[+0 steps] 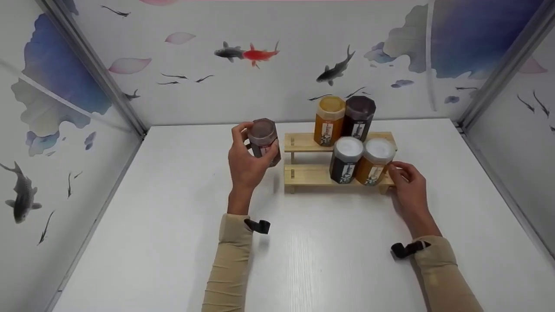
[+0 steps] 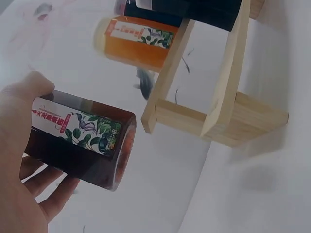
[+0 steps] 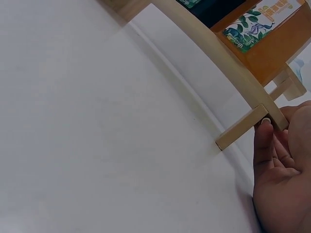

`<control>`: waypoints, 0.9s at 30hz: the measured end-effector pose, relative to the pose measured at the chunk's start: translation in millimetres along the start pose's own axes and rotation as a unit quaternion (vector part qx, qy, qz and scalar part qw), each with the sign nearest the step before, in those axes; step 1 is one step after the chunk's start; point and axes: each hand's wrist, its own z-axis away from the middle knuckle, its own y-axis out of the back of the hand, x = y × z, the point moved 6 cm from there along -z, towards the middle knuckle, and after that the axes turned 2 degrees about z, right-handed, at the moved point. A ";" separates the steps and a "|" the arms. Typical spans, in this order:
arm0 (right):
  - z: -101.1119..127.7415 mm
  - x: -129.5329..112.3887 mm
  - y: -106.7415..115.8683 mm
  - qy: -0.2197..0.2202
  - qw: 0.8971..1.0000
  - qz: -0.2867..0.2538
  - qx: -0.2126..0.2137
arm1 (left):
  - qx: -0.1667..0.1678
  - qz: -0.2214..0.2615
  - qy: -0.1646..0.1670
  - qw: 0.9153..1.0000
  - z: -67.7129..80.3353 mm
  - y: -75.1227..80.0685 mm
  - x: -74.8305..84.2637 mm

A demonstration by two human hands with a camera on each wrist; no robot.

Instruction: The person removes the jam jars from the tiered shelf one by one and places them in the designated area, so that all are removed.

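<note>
The left hand (image 1: 247,162) was raised at centre-left of the head view, its fingers and thumb curled round a dark jar (image 1: 263,138) with a brownish lid and a floral label. The jar was held clear of the white surface (image 1: 173,225), just left of the wooden two-step rack (image 1: 303,175) and not touching it. In the left wrist view the same jar (image 2: 80,141) lay across the lower left of the frame, thumb on top and fingertips (image 2: 53,201) beneath, with the rack's end piece (image 2: 214,119) to its right.

The right hand (image 1: 407,184) rested at the right end of the rack, centre-right of the head view, fingers straight and laid against the lower step's end — not wrapped round anything. The right wrist view confirmed this: a fingertip (image 3: 262,141) pressed on the rack's corner joint (image 3: 265,116) at the right edge of the frame.

Four jars stood on the rack. On the upper step were an orange jar (image 1: 328,119) and a dark jar with a dark lid (image 1: 359,116), side by side and touching. On the lower step were a black jar with a white lid (image 1: 345,159) and an amber jar with a white lid (image 1: 375,161), also touching — the amber one nearest the right hand.

The enclosure walls (image 1: 260,78) carried a printed pattern of fish and petals.
</note>
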 end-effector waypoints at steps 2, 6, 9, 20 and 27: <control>-0.2 0.5 0.4 0.001 1.000 0.004 0.001 | -0.001 -0.006 0.011 1.000 -0.1 -0.2 -9.8; -0.6 1.6 0.1 0.006 1.000 0.010 0.003 | -0.019 -0.004 0.030 0.999 3.1 -5.5 -28.7; -1.2 1.9 -1.2 0.010 1.000 0.007 0.003 | -0.037 0.006 0.047 0.998 8.1 -12.5 -42.0; -0.2 -1.3 0.2 0.029 0.999 0.042 0.010 | -0.089 0.051 0.101 0.990 21.0 -30.6 -72.8; 3.3 -7.4 -1.0 0.024 0.998 0.051 0.006 | -0.172 0.073 0.118 0.975 22.1 -24.2 -83.9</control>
